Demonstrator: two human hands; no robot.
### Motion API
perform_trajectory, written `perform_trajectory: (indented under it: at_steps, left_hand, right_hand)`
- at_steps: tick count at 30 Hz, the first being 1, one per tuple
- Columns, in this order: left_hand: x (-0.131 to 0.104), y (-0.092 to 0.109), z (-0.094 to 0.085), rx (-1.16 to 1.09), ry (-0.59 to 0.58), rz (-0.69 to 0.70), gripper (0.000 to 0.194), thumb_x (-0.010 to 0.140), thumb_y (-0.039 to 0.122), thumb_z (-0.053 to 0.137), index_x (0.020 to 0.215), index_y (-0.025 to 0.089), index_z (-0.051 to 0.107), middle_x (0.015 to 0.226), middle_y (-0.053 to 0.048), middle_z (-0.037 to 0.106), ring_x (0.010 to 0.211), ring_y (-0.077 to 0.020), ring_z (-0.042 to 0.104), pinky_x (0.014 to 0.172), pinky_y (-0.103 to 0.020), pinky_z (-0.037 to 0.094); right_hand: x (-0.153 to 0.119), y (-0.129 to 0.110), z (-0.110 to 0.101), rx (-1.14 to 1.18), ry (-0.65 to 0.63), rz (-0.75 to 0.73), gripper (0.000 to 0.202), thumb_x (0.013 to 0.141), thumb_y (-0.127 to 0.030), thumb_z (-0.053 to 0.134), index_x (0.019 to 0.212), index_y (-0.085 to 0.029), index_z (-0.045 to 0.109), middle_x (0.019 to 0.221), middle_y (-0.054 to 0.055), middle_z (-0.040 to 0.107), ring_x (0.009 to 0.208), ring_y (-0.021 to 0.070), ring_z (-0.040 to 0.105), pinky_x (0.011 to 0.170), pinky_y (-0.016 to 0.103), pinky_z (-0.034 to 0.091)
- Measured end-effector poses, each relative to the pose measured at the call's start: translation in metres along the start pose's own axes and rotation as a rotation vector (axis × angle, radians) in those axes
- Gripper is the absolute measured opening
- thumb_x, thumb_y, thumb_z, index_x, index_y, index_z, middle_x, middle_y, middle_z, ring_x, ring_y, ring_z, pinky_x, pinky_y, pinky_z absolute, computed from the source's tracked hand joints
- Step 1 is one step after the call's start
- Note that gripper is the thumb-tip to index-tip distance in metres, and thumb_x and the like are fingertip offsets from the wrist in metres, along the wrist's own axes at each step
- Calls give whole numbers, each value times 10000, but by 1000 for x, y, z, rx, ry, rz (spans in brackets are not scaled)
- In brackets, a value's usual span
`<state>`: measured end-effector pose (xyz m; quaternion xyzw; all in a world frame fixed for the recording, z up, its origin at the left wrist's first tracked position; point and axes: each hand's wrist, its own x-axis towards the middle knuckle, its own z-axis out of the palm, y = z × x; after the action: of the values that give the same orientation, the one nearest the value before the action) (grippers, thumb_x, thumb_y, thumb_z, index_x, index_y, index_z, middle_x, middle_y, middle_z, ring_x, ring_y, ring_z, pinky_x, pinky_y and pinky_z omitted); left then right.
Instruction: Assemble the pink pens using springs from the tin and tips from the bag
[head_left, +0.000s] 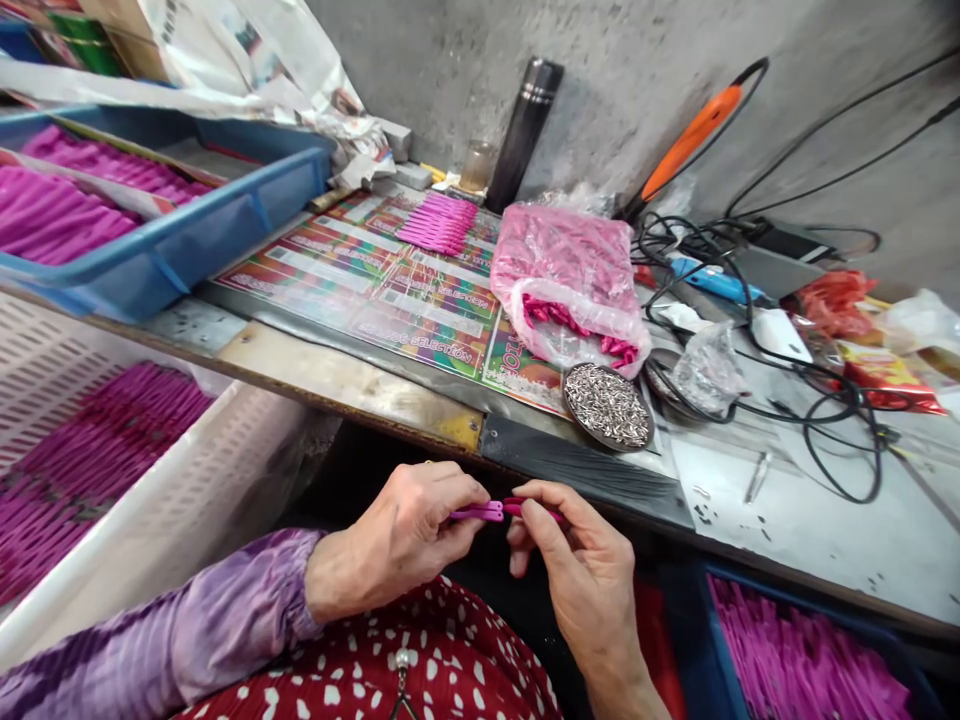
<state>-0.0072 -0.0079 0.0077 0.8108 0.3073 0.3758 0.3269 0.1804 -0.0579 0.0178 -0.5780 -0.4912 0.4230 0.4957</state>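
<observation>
My left hand (409, 530) pinches a slim pink-purple plastic piece (484, 511) between thumb and fingers. Small holes show at that piece's free end. Facing it, my right hand (574, 550) grips a darker magenta plastic piece (517, 507) by thumb and forefinger. The two ends meet or nearly meet; I cannot tell whether they are joined. Both hands are above my lap, just in front of the table edge. Close by on the table sits a round dish (609, 408) full of small metal pins. Behind it lies a clear bag (566, 280) of magenta pieces.
A row of pink strips (439, 222) lies on the printed sheet (360, 290). Pink pieces fill the blue tray (225, 215), the white crate (187, 490) and the blue bin (712, 640). A black flask (525, 135), an orange-handled tool (690, 145) and tangled cables (817, 400) stand or lie behind.
</observation>
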Motion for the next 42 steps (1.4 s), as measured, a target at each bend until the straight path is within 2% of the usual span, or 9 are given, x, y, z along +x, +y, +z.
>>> perform_trajectory:
  at_steps: [9, 15, 20, 25, 28, 36, 42]
  left_hand:
    - [0, 1, -2, 64, -11, 39, 153, 932, 94, 555, 926, 133, 703, 769, -26, 666, 663, -122, 596, 616, -225, 427]
    - [-3, 0, 3, 172, 4, 93, 201, 963, 110, 511, 896, 130, 699, 816, -58, 702, 692, -154, 631, 651, -261, 471]
    - [-5, 0, 3, 136, -39, 67, 212, 967, 111, 491, 917, 129, 696, 811, -54, 694, 692, -152, 626, 652, -260, 476]
    - [-11, -4, 3, 80, -54, 12, 158, 946, 108, 544, 973, 143, 696, 813, -32, 679, 692, -136, 604, 646, -248, 444]
    - [-14, -5, 4, 70, -54, 9, 143, 941, 109, 562, 983, 146, 693, 800, -23, 674, 693, -132, 598, 650, -242, 440]
    - [-18, -2, 3, 36, -147, -8, 159, 968, 130, 551, 1011, 113, 703, 855, -58, 700, 749, -157, 642, 688, -254, 483]
    - [-21, -3, 5, 49, -164, -6, 188, 1008, 170, 511, 1014, 127, 694, 854, -59, 703, 753, -158, 646, 693, -262, 486]
  right_hand:
    - [3, 7, 1, 163, -35, 104, 220, 926, -415, 703, 920, -196, 709, 580, -29, 656, 390, 93, 574, 396, 182, 447]
    - [1, 10, 6, 157, -58, 147, 247, 906, -430, 727, 877, -185, 729, 565, -26, 651, 380, 90, 568, 385, 174, 439]
    - [0, 6, 10, 108, -117, 130, 246, 913, -425, 714, 857, -188, 742, 568, -23, 656, 395, 84, 578, 413, 172, 449]
    - [0, 3, -2, -11, -170, 107, 213, 862, -381, 768, 970, -199, 750, 642, -6, 707, 482, 129, 646, 500, 221, 543]
    - [-1, 4, -9, -85, -197, 53, 179, 874, -339, 751, 1002, -214, 752, 691, -2, 725, 545, 148, 680, 554, 240, 579]
    - [-9, 9, -8, -134, -243, 3, 114, 919, -317, 699, 966, -227, 749, 699, -6, 728, 544, 143, 684, 547, 224, 578]
    - [-13, 13, -9, -146, -254, 10, 110, 921, -314, 700, 961, -224, 748, 720, 0, 737, 533, 143, 682, 544, 231, 585]
